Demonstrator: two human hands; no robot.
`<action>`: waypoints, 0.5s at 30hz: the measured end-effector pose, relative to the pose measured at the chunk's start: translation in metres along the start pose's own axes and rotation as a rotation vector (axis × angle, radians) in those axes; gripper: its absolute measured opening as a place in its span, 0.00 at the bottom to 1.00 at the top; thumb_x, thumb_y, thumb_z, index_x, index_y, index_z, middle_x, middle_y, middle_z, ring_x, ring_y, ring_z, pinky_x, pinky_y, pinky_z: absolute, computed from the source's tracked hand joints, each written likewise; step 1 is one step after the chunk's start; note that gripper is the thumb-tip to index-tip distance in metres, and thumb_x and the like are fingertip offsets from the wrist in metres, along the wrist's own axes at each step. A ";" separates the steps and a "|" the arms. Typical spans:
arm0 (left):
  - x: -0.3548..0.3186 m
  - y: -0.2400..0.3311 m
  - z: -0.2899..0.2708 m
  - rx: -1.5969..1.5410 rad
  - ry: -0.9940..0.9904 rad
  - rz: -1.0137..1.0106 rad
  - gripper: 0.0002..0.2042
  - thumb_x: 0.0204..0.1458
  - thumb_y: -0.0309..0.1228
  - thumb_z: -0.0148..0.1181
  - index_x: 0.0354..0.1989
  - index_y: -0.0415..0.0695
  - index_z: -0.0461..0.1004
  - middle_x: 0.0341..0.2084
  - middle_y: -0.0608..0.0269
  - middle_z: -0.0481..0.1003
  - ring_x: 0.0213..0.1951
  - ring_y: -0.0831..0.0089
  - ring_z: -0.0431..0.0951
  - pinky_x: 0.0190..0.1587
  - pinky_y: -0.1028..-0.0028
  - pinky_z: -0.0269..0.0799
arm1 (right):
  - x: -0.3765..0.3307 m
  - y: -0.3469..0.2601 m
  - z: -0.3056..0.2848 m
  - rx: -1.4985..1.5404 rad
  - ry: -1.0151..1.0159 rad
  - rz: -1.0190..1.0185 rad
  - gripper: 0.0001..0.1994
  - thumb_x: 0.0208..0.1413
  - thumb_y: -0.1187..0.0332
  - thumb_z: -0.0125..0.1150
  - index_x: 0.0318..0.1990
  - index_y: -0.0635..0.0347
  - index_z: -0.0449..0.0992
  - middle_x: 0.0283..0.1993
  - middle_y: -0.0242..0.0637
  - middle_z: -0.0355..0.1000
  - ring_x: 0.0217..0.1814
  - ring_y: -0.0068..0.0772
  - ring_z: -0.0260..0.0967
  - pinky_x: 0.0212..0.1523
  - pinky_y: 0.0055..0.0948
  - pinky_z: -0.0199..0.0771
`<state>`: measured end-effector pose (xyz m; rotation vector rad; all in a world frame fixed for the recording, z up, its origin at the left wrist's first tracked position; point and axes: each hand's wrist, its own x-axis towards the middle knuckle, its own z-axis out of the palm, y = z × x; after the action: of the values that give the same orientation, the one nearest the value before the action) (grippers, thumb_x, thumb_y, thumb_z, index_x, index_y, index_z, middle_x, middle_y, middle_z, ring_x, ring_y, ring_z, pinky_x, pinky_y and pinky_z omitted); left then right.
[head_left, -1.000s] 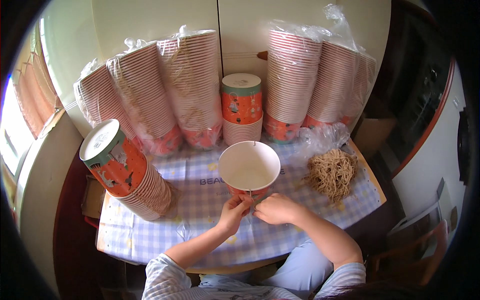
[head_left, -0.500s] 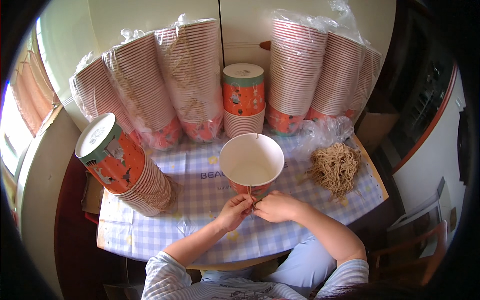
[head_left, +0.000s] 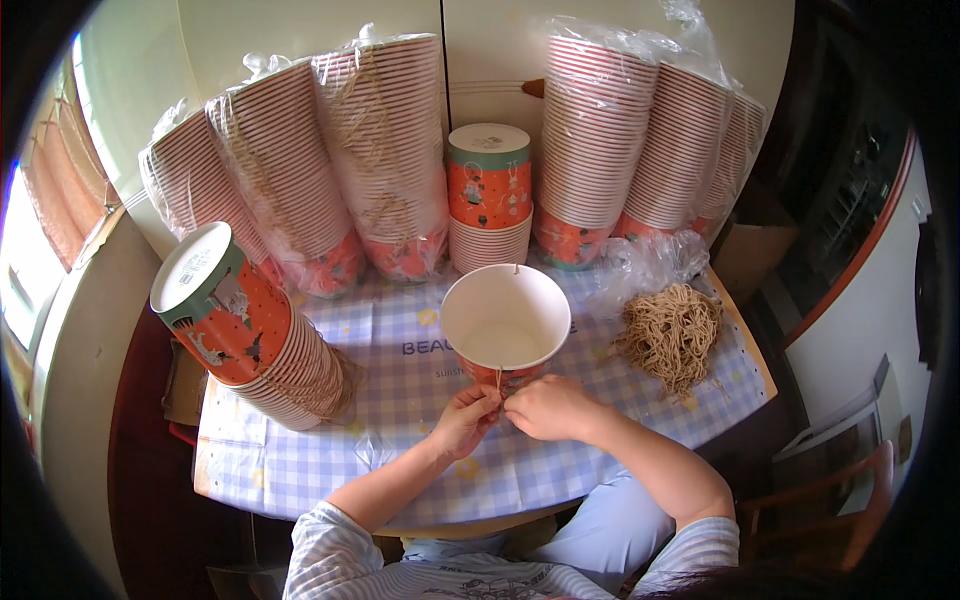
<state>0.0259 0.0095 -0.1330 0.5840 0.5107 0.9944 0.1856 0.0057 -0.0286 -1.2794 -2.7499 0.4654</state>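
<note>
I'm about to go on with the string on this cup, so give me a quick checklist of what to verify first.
1. Paper cup upright on the table: ok.
2. Both hands at its near rim, left hand and right hand: ok.
3. String pinched at the rim: ok.
4. Knot tied: cannot tell.
5. Spare string bundle beside the right hand: ok.
6. Leaning cup stack clear of the hands: ok.

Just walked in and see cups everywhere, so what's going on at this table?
A person sits at a checked table with an open paper cup in front of them. Both hands, the left hand and right hand, pinch a thin string at the cup's near rim. A bundle of strings lies to the right, a leaning cup stack to the left, and bagged cup stacks line the back.
</note>
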 end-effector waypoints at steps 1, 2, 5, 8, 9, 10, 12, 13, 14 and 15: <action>0.000 0.000 0.000 0.001 -0.001 -0.001 0.03 0.49 0.29 0.55 0.29 0.44 0.70 0.21 0.72 0.68 0.23 0.83 0.62 0.26 0.83 0.57 | 0.000 -0.001 0.000 -0.002 -0.006 -0.006 0.10 0.47 0.64 0.48 0.23 0.58 0.73 0.25 0.42 0.72 0.30 0.43 0.70 0.35 0.41 0.69; 0.000 0.000 0.001 0.013 0.001 0.011 0.03 0.49 0.29 0.55 0.29 0.44 0.70 0.21 0.72 0.68 0.23 0.83 0.62 0.26 0.83 0.57 | 0.001 -0.002 0.001 -0.003 -0.013 -0.013 0.09 0.46 0.66 0.48 0.23 0.57 0.73 0.25 0.42 0.72 0.30 0.43 0.71 0.35 0.41 0.69; -0.001 0.000 0.004 0.030 0.019 0.032 0.02 0.49 0.28 0.54 0.28 0.44 0.70 0.20 0.72 0.67 0.22 0.83 0.62 0.25 0.83 0.56 | 0.002 0.002 0.007 -0.036 -0.029 -0.049 0.06 0.42 0.69 0.49 0.22 0.57 0.73 0.24 0.42 0.72 0.30 0.42 0.71 0.35 0.40 0.68; -0.004 0.005 0.012 0.032 0.075 0.054 0.02 0.49 0.28 0.54 0.27 0.45 0.71 0.19 0.72 0.67 0.21 0.83 0.61 0.23 0.83 0.55 | 0.002 0.003 0.006 -0.118 -0.017 -0.120 0.05 0.39 0.69 0.51 0.21 0.54 0.73 0.21 0.38 0.71 0.29 0.40 0.70 0.32 0.38 0.68; -0.005 0.007 0.016 0.030 0.115 0.066 0.02 0.48 0.28 0.54 0.27 0.45 0.71 0.18 0.72 0.67 0.21 0.83 0.60 0.23 0.83 0.54 | 0.002 0.003 0.006 -0.117 -0.016 -0.121 0.05 0.39 0.69 0.51 0.21 0.54 0.73 0.21 0.38 0.71 0.29 0.40 0.70 0.32 0.38 0.68; -0.005 0.009 0.017 0.030 0.112 0.066 0.02 0.48 0.28 0.54 0.27 0.45 0.71 0.18 0.72 0.67 0.21 0.83 0.60 0.23 0.83 0.54 | 0.001 0.001 0.006 -0.138 -0.027 -0.152 0.04 0.38 0.70 0.51 0.21 0.53 0.74 0.22 0.38 0.71 0.30 0.39 0.70 0.32 0.37 0.68; -0.005 0.013 0.020 0.083 0.131 0.084 0.03 0.48 0.28 0.54 0.26 0.45 0.72 0.17 0.73 0.66 0.19 0.83 0.60 0.22 0.83 0.53 | 0.000 0.002 0.009 -0.160 -0.037 -0.181 0.04 0.36 0.71 0.52 0.21 0.53 0.74 0.22 0.37 0.71 0.30 0.38 0.70 0.33 0.36 0.68; -0.004 0.016 0.021 0.084 0.130 0.084 0.03 0.48 0.28 0.54 0.26 0.45 0.72 0.17 0.73 0.66 0.19 0.83 0.60 0.22 0.83 0.53 | 0.000 0.003 0.015 -0.144 -0.037 -0.217 0.04 0.35 0.71 0.53 0.21 0.53 0.74 0.22 0.37 0.72 0.29 0.38 0.70 0.33 0.36 0.68; -0.004 0.019 0.021 0.109 0.134 0.095 0.03 0.48 0.28 0.55 0.25 0.44 0.72 0.17 0.73 0.66 0.19 0.84 0.59 0.21 0.83 0.52 | 0.000 0.004 0.017 -0.129 -0.037 -0.252 0.05 0.35 0.72 0.53 0.21 0.53 0.75 0.22 0.36 0.72 0.29 0.38 0.70 0.33 0.36 0.68; -0.003 0.022 0.022 0.135 0.139 0.105 0.03 0.48 0.28 0.55 0.25 0.44 0.72 0.16 0.73 0.66 0.18 0.84 0.59 0.20 0.83 0.52 | -0.001 0.004 0.017 -0.130 -0.036 -0.251 0.05 0.35 0.72 0.53 0.21 0.53 0.75 0.22 0.36 0.72 0.29 0.38 0.70 0.33 0.36 0.68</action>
<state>0.0253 0.0107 -0.1017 0.6705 0.6796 1.1107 0.1860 0.0036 -0.0464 -0.9352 -2.9589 0.2956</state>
